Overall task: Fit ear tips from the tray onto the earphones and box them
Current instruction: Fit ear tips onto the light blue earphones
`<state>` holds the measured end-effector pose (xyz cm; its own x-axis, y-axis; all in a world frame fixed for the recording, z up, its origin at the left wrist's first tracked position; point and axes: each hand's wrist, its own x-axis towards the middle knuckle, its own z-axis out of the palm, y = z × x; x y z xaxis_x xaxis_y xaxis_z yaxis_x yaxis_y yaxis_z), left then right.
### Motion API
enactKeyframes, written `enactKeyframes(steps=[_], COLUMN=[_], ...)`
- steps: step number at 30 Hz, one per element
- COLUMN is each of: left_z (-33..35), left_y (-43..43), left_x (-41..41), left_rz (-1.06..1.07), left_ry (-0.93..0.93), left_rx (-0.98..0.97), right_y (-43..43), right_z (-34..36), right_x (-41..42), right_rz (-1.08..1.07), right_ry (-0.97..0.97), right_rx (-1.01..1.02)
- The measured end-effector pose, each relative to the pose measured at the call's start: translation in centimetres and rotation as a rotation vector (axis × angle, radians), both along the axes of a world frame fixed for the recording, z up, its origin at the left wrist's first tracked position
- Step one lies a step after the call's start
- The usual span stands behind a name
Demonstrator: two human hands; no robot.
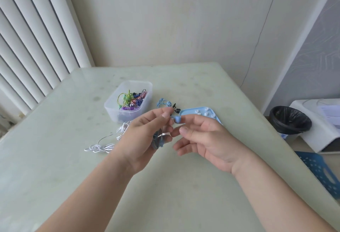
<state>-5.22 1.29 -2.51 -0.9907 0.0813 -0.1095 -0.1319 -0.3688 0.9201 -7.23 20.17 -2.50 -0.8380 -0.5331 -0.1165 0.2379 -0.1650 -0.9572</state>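
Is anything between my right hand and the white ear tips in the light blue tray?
Nothing visible does. The right hand hovers just before the light blue plastic tray, where the white ear tips lie uncovered.

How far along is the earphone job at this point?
Looks done: several coloured earphones lie in the clear box. In hand: the left hand grips a blue earphone, the right hand open beside it. Left: white earphones and another set wait on the table; ear tips lie in the tray.
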Motion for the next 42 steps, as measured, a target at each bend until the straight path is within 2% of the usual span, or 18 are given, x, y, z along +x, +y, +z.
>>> enactKeyframes(steps=[3, 9, 11, 18, 22, 27, 34, 37, 42], left_z=[-1.2, -2.3, -2.3, -1.5, -1.5, -1.6, -1.4, -1.6, -2.7], left_y=[0.8, 1.2, 1.1, 0.3, -0.1, 0.4, 0.4, 0.2, -0.3], left_x=[-0.1, 0.2, 0.5, 1.2, 1.4, 1.6, 1.5, 1.3, 1.2], left_rz=[0.029, 0.051, 0.06, 0.081, 0.113, 0.132, 0.152, 0.158, 0.237], left_ry=[-0.01, 0.117, 0.122, -0.007, -0.011, -0.003, -0.092, -0.064, 0.057], left_rx=[-0.012, -0.179, -0.182, 0.124, 0.268, 0.356, 0.588, 0.501, -0.089], right_y=[-0.2, -0.4, -0.5, -0.9, -1.5, -2.1, -3.2, -3.1, -2.3], right_z=[-1.2, -1.4, -1.4, -1.4, -2.0, -2.1, -3.0, -2.8, -2.0], right_x=[-0.5, -0.5, -0.4, 1.4, 1.8, 2.1, 2.4, 2.2, 1.7], right_rz=[-0.094, -0.165, -0.178, -0.053, -0.111, -0.157, -0.128, -0.181, -0.319], right_ry=[0.011, 0.147, 0.187, 0.308, 0.269, 0.143, 0.234, 0.202, 0.149], right_rx=[0.003, 0.189, 0.245, 0.373, 0.305, 0.148, 0.239, 0.199, 0.065])
